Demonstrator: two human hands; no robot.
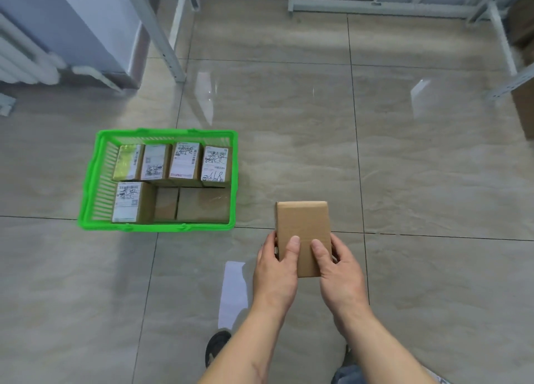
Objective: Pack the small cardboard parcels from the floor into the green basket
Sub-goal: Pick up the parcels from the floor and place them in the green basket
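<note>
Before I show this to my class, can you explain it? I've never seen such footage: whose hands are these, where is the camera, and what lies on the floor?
There is no machine here. The single picture comes from a camera worn on a person's head, looking forward and down, so the arms reaching in from the bottom are the wearer's own. The left hand and right hand together grip one plain cardboard parcel, thumbs on top, held above the tiled floor. To the left stands a green basket already holding several parcels, most with white shipping labels; a gap remains at its near right. A dark shoe shows at the bottom.
</note>
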